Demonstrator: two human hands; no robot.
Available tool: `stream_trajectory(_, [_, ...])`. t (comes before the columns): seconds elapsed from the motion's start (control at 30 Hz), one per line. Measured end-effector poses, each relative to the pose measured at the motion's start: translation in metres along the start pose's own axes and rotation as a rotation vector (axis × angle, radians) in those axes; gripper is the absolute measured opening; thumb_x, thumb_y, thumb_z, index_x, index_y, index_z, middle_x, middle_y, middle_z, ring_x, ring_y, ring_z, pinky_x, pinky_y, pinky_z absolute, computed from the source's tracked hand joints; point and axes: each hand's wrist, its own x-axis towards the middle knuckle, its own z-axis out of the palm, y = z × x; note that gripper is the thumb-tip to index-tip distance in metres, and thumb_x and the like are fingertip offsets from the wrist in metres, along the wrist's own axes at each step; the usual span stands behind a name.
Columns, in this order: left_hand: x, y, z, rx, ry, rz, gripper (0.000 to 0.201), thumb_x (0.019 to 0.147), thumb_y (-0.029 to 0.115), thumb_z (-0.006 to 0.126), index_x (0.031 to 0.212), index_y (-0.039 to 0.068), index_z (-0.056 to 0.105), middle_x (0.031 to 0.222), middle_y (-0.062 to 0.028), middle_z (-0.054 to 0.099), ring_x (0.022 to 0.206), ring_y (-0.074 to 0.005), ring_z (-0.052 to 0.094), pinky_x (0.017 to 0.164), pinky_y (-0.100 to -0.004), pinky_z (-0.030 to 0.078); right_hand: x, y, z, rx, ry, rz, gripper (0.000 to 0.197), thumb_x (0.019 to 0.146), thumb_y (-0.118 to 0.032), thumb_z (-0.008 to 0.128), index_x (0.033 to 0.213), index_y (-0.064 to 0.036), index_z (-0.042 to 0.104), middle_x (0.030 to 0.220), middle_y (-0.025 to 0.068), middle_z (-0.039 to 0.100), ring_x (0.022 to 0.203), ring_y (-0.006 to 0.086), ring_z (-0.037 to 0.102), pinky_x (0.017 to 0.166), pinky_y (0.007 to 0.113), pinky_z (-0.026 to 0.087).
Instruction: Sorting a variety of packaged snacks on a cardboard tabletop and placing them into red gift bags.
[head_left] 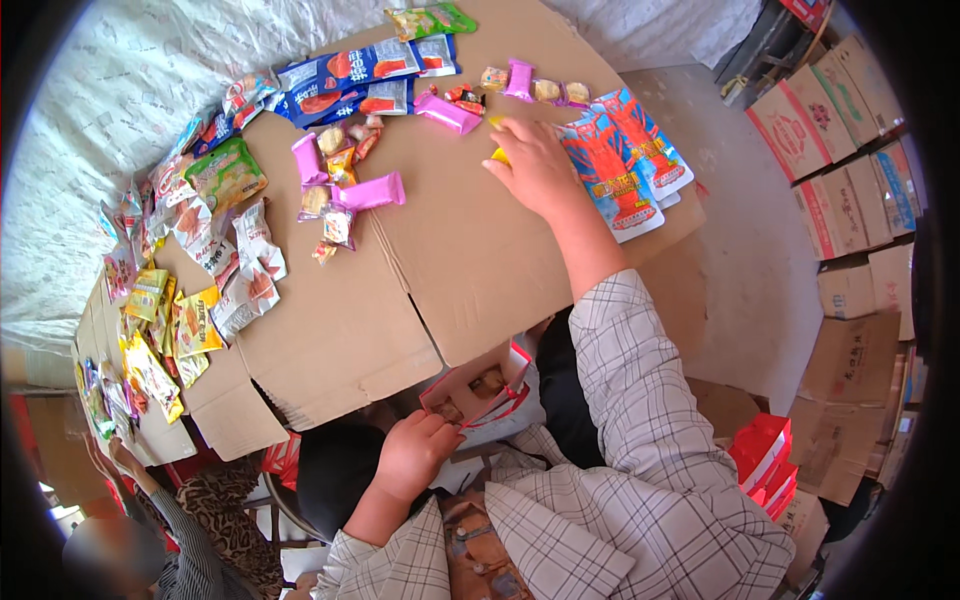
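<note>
My right hand (535,165) reaches over the cardboard-covered table, its fingers curled over a small yellow packet (500,156) that is mostly hidden. Just right of it lie blue-and-red pouches (612,180) with a red lobster-like picture, overlapping each other. Down by my lap, my left hand (415,455) grips the edge of a red box (515,368) with a pale inside; a few small brown snacks (487,384) lie in it. Beyond my right hand, a row of small snacks holds pink-wrapped bars (519,80) and clear-wrapped biscuits (547,91).
Left on the table are pink bars (372,191), long blue packets (345,66), a green packet (225,172), white packets (258,240) and yellow packets (196,322). Cardboard boxes (850,370) stack at right, near folded red boxes (762,455). Another person's striped sleeve (192,535) shows lower left.
</note>
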Motion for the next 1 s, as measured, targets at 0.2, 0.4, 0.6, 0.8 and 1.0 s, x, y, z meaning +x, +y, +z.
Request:
stream_trajectory(0.2, [0.001,-0.002,-0.001,-0.009,-0.015,0.007,0.018,0.075,0.014,0.078,0.077,0.008,0.061,0.079,-0.0087,0.059,0.077,-0.0304,0.061,0.066,-0.042,0.053,0.008,-0.008,-0.011,-0.012,-0.168,0.205,0.047,0.083,-0.024,0.082,0.125,-0.0098,0.066,0.122,0.0081,0.067,0.122,0.031,0.057,0.105,0.047,0.043])
stream_trajectory(0.4, [-0.001,-0.001,-0.002,0.004,-0.043,-0.003,0.019,0.077,0.014,0.078,0.078,0.008,0.06,0.079,-0.0086,0.059,0.077,-0.0308,0.061,0.066,-0.0427,0.053,0.021,-0.037,0.026,-0.055,0.163,-0.152,0.043,0.09,-0.034,0.075,0.125,-0.0102,0.066,0.132,0.0096,0.062,0.126,0.0315,0.055,0.107,0.056,0.04])
stream_trajectory(0.6, [-0.005,-0.007,0.004,-0.022,-0.01,-0.009,0.02,0.077,0.015,0.078,0.077,0.009,0.058,0.079,-0.0086,0.06,0.078,-0.0307,0.061,0.066,-0.0422,0.053,0.05,-0.06,0.005,0.11,-0.244,0.107,0.054,0.096,-0.043,0.067,0.138,-0.0081,0.062,0.154,0.0186,0.048,0.144,0.0362,0.042,0.116,0.054,0.036])
stream_trajectory(0.8, [-0.005,-0.006,0.001,0.007,-0.045,-0.011,0.021,0.076,0.015,0.079,0.076,0.009,0.058,0.078,-0.0071,0.059,0.076,-0.0298,0.061,0.067,-0.0416,0.053,0.049,-0.118,0.033,0.289,0.08,-0.035,0.043,0.085,-0.04,0.08,0.11,-0.0065,0.07,0.12,0.0127,0.064,0.126,0.0412,0.051,0.109,0.051,0.042])
stream_trajectory(1.0, [-0.013,-0.01,0.0,0.023,-0.06,-0.002,0.016,0.08,0.02,0.075,0.088,0.011,0.065,0.083,-0.006,0.059,0.081,-0.0272,0.061,0.068,-0.0407,0.054,0.051,-0.133,0.035,0.39,-0.159,-0.146,0.036,0.077,-0.032,0.085,0.1,-0.0066,0.072,0.12,0.0123,0.064,0.123,0.039,0.054,0.107,0.049,0.044])
